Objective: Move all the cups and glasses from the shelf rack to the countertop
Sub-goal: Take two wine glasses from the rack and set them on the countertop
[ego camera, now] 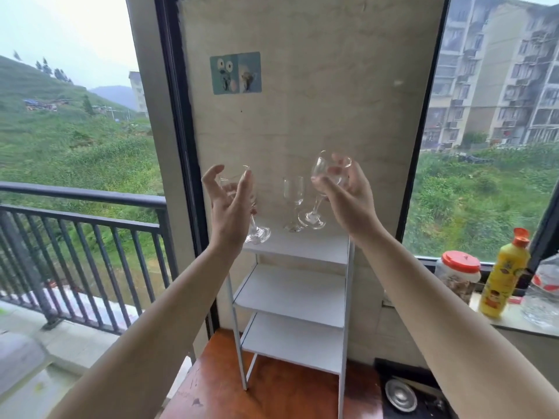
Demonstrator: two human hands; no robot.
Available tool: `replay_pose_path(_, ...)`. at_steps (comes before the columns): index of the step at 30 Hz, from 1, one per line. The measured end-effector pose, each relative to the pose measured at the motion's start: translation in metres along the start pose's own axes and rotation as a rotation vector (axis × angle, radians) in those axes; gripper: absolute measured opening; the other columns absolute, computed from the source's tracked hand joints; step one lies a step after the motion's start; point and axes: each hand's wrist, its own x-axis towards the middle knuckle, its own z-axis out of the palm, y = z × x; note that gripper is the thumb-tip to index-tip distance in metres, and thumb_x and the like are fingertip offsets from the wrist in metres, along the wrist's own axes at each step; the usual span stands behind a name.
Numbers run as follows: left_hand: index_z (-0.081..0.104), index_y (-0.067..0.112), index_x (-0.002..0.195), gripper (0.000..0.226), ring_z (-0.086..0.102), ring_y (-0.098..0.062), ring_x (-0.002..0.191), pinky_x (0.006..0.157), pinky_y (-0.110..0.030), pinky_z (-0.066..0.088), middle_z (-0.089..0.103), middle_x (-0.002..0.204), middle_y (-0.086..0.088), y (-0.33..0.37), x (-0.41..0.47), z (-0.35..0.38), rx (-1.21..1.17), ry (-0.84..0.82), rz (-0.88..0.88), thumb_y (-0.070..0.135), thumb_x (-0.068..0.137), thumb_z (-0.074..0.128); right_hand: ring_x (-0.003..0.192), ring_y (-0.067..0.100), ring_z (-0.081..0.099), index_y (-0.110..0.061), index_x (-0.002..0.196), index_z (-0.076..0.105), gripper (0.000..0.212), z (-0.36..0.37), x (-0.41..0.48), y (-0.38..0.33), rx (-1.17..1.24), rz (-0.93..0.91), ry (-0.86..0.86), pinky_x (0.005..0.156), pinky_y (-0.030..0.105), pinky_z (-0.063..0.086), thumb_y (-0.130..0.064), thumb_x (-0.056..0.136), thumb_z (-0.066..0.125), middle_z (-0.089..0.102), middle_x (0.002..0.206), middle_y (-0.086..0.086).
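Observation:
A white shelf rack [296, 294] stands on the reddish-brown countertop [272, 388] against the wall. Three clear stemmed glasses are at its top shelf. My left hand [230, 207] curls around the bowl of the left wine glass [258, 235], whose foot is at the shelf's front left corner. My right hand [348, 201] grips the bowl of the right wine glass [314, 220], which is tilted with its foot off the shelf. A narrow flute [293, 192] stands upright between them, untouched. The lower shelves are bare.
A stove burner [399, 394] sits on the counter right of the rack. On the window sill to the right stand a red-lidded jar [458, 276], a yellow bottle [505, 276] and a clear plastic bottle [544, 291]. A balcony railing [90, 225] is at left.

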Motion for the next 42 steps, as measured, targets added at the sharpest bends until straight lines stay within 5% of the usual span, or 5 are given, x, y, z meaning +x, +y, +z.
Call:
replay_pose_path(9, 0.054, 0.036, 0.113, 0.043, 0.062, -0.017, 0.078, 0.066, -0.033, 0.051, 0.063, 0.095, 0.002, -0.039, -0.146, -0.005, 0.004, -0.085, -0.115, 0.053, 0.08, 0.076, 0.085, 0.012, 0.069, -0.024, 0.113, 0.054, 0.043, -0.053, -0.143, 0.03, 0.182, 0.054, 0.216, 0.072, 0.025, 0.054, -0.005, 0.075, 0.063, 0.058, 0.111, 0.01)
replay_pose_path(13, 0.055, 0.015, 0.117, 0.042, 0.061, -0.003, 0.076, 0.068, -0.016, 0.051, 0.061, 0.098, 0.0, -0.073, -0.22, 0.021, -0.105, -0.226, -0.305, 0.018, 0.083, 0.078, 0.071, 0.001, 0.064, -0.029, 0.108, 0.058, 0.047, -0.095, -0.224, 0.07, 0.121, 0.223, 0.296, 0.057, 0.021, 0.05, -0.006, 0.067, 0.066, 0.07, 0.093, -0.014)
replay_pose_path(19, 0.055, 0.003, 0.112, 0.037, 0.061, -0.005, 0.069, 0.067, -0.017, 0.05, 0.063, 0.092, -0.002, -0.074, -0.314, 0.089, -0.176, -0.51, -0.453, -0.008, 0.082, 0.074, 0.077, 0.008, 0.064, -0.025, 0.107, 0.06, 0.049, -0.179, -0.317, 0.073, 0.026, 0.368, 0.53, 0.062, 0.019, 0.051, 0.001, 0.065, 0.061, 0.067, 0.096, -0.001)
replay_pose_path(35, 0.061, 0.026, 0.107, 0.036, 0.064, -0.011, 0.073, 0.066, -0.023, 0.053, 0.066, 0.092, 0.002, 0.104, -0.602, 0.311, -0.483, -1.097, -0.527, 0.007, 0.081, 0.079, 0.086, 0.0, 0.064, -0.024, 0.113, 0.06, 0.046, -0.477, -0.572, -0.052, -0.197, 0.349, 1.029, 0.076, 0.022, 0.055, -0.006, 0.072, 0.067, 0.07, 0.094, -0.019)
replay_pose_path(42, 0.057, 0.021, 0.123, 0.053, 0.066, -0.012, 0.081, 0.074, -0.027, 0.055, 0.064, 0.095, -0.002, 0.198, -0.738, 0.395, -0.568, -1.328, -0.53, 0.017, 0.076, 0.082, 0.083, -0.003, 0.063, -0.026, 0.119, 0.058, 0.055, -0.602, -0.681, -0.127, -0.307, 0.328, 1.255, 0.073, 0.018, 0.053, -0.009, 0.068, 0.066, 0.062, 0.107, 0.003)
